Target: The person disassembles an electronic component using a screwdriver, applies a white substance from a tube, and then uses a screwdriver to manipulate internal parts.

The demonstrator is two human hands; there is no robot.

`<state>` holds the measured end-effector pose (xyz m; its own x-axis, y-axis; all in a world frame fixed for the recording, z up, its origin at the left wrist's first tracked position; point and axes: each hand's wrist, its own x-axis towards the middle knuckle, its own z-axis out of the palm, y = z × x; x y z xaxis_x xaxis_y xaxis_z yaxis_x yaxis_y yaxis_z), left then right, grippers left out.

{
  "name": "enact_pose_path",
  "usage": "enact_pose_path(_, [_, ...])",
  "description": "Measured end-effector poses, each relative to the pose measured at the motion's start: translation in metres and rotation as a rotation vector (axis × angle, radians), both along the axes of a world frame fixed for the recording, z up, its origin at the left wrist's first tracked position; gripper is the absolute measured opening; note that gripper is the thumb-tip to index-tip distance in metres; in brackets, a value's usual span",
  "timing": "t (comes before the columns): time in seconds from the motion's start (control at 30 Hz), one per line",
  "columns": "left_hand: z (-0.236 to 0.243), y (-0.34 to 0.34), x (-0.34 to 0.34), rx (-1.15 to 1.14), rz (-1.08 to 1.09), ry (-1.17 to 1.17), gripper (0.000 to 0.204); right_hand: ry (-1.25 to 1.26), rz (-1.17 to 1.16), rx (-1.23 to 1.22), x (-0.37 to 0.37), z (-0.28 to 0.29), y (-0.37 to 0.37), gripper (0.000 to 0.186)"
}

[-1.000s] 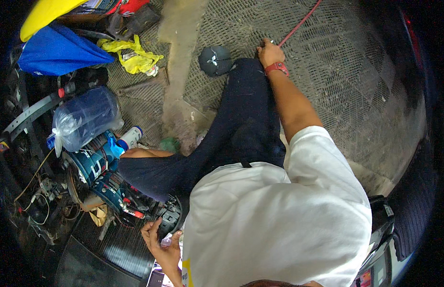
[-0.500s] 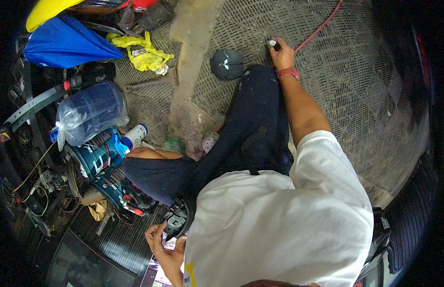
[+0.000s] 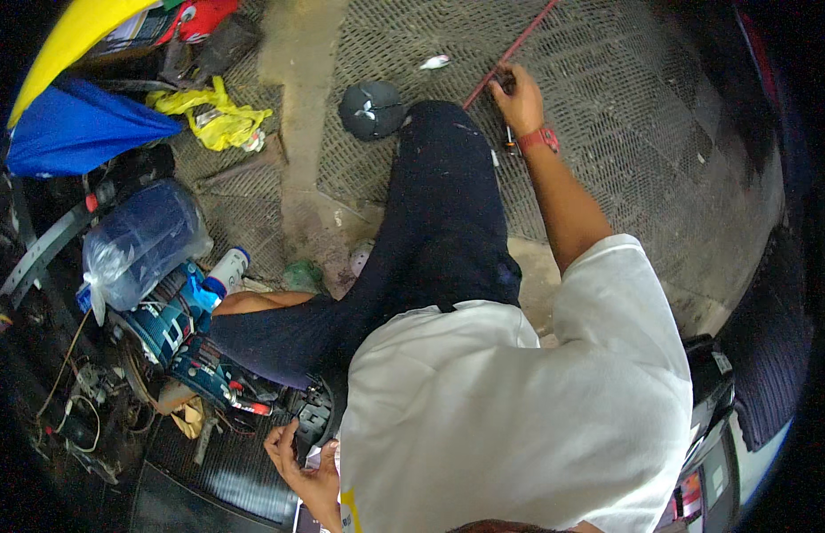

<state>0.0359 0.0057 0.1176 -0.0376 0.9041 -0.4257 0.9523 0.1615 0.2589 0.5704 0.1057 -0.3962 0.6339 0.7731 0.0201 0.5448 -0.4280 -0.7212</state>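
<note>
My right hand (image 3: 521, 105) hangs above the textured floor mat, beyond my knee, next to a red hose. Its thumb and forefinger are curved and apart, and nothing shows between them. A small white tube (image 3: 434, 62) lies on the mat to its left. Under the wrist, partly hidden, is a slim orange-and-silver tool (image 3: 511, 140). By my left hip, my left hand (image 3: 304, 471) has its bent fingers and thumb at the edge of a black plastic part (image 3: 314, 419). Something pale and pinkish shows by that thumb, too hidden to name.
A dark round pad (image 3: 370, 110) lies beyond my knee, near the red hose (image 3: 510, 55). At left are a yellow plastic bag (image 3: 226, 124), a blue cloth (image 3: 88, 131), a clear wrapped bottle (image 3: 146, 233), teal containers (image 3: 159, 324), a white tube-shaped can (image 3: 227, 271) and metal parts.
My right hand has moved right, away from the small white tube, which now lies on the mat. The orange-and-silver tool has come into sight. My left hand stays beside the black plastic part.
</note>
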Motion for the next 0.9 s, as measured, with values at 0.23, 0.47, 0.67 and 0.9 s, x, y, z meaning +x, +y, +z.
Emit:
enact_pose_path(0.23, [-0.003, 0.007, -0.002, 0.017, -0.070, 0.023, 0.076, 0.110, 0.132, -0.230, -0.064, 0.010, -0.129, 0.031])
enact_pose_path(0.47, [-0.001, 0.001, -0.005, 0.014, -0.034, -0.006, 0.079, -0.078, 0.189, -0.363, -0.085, -0.005, -0.119, 0.030])
enact_pose_path(0.67, [-0.002, -0.011, -0.019, 0.008, -0.100, -0.022, 0.084, -0.074, 0.113, -0.068, -0.035, 0.001, -0.022, 0.032])
enact_pose_path(0.9, [-0.007, 0.025, -0.019, -0.070, -0.064, -0.042, 0.055, -0.258, 0.435, -0.258, -0.033, -0.021, 0.110, 0.038])
